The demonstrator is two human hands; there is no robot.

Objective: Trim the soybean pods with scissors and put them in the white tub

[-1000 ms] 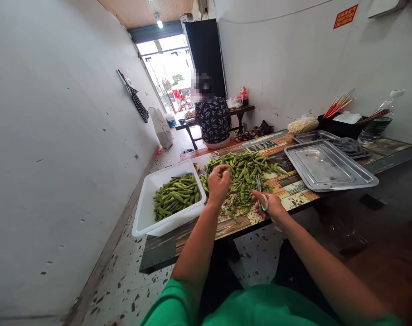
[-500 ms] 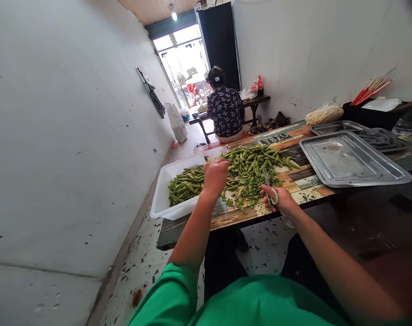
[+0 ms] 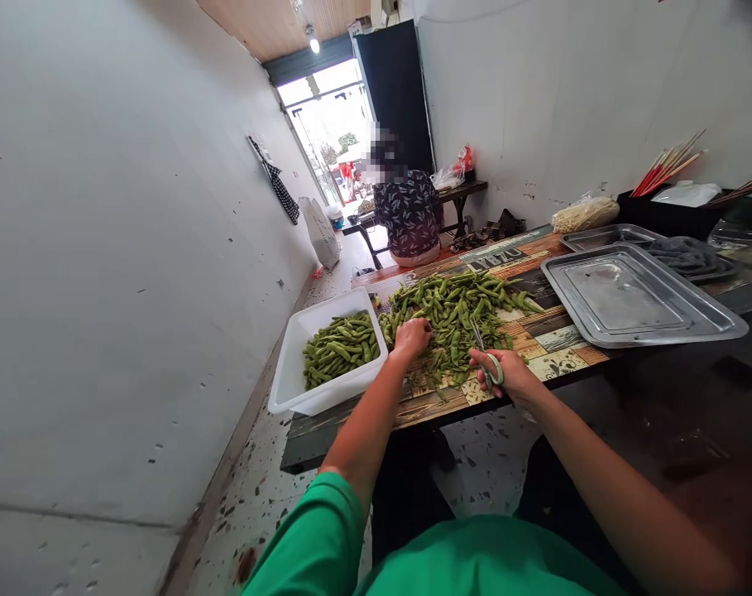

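A heap of green edamame pods (image 3: pixel 456 298) is spread over the wooden-patterned table (image 3: pixel 567 360). My left hand (image 3: pixel 414 336) is at the heap's near left side, its fingers curled down among the pods; whatever they grip is hidden. In my right hand (image 3: pixel 510 374) is a pair of scissors (image 3: pixel 493 370) with pale green handles, the blades pointing up and away over the pods. Left of the heap, a white plastic tub (image 3: pixel 289 356) holds many more pods, close beside my left wrist.
Metal trays (image 3: pixel 645 319) lie to the right, a dark cloth (image 3: pixel 686 255) on the rear one. Behind them are a bag of thin sticks (image 3: pixel 585 213) and a black box (image 3: pixel 654 207) with red-ended skewers. Ahead, a person (image 3: pixel 406 211) sits facing away. A wall (image 3: pixel 133 290) runs along the left.
My left hand has moved right and down, from beside the tub's edge to the pods on the table. The scissors stay in my right hand, and the view has shifted slightly.
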